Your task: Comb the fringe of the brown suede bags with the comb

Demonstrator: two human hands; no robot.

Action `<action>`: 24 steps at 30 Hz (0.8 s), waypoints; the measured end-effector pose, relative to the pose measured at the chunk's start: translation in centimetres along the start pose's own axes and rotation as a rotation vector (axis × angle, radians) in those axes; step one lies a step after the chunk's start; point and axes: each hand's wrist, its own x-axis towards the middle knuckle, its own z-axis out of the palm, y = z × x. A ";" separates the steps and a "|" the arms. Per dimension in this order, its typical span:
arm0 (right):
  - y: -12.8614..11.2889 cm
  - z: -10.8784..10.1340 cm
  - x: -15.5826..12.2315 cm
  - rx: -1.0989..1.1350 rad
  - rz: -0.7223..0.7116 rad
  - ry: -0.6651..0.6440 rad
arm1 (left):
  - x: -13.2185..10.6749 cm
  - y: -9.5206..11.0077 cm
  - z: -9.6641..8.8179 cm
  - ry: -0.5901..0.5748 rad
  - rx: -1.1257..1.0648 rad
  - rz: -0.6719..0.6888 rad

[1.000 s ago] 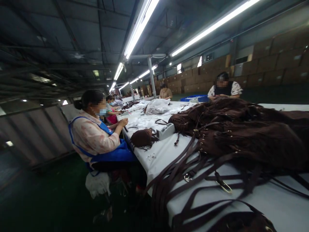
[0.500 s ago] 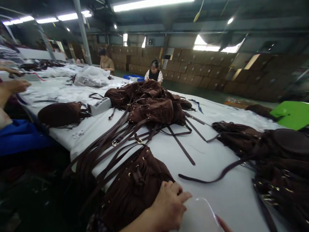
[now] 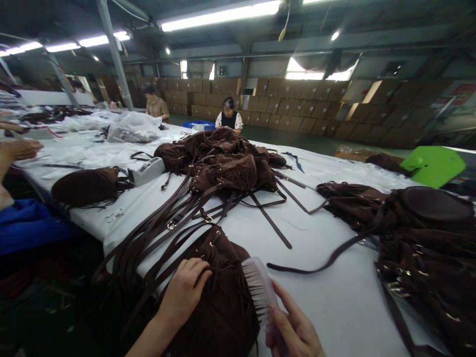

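A brown suede fringed bag (image 3: 219,297) lies at the near edge of the white table (image 3: 327,248). My left hand (image 3: 184,292) rests flat on top of the bag, fingers together and pressing it down. My right hand (image 3: 293,329) grips a pale plastic brush (image 3: 260,290) by its handle, bristles turned toward the bag's fringe at its right side. Long brown straps (image 3: 163,233) run from the bag over the table edge.
A heap of the same brown bags (image 3: 223,158) sits mid-table, another pile (image 3: 424,233) at right. A single bag (image 3: 87,186) and a tape dispenser (image 3: 147,171) lie left. A co-worker's hand (image 3: 18,148) shows at far left; two people sit beyond. A green board (image 3: 433,166) lies at right.
The view swung from the co-worker on the left toward the table and down. My left hand slid left onto the bag, and the brush came up into my right hand with its bristles showing.
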 end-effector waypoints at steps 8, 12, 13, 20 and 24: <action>2.9 1.5 3.6 -0.320 0.024 -0.172 | -0.4 -2.0 -3.8 0.125 0.036 0.007; 1.2 1.3 2.9 -0.323 -0.061 -0.275 | -1.1 1.8 -3.4 -0.151 0.173 0.295; 0.4 1.7 2.9 -0.291 -0.078 -0.282 | -1.1 2.6 -3.0 -0.220 0.220 0.285; 0.1 3.8 3.1 -0.374 -0.133 -0.348 | -1.1 2.6 1.5 -0.269 0.615 0.039; 3.3 -0.1 1.4 -0.451 -0.194 -0.401 | -0.8 2.2 2.6 -0.250 0.682 0.022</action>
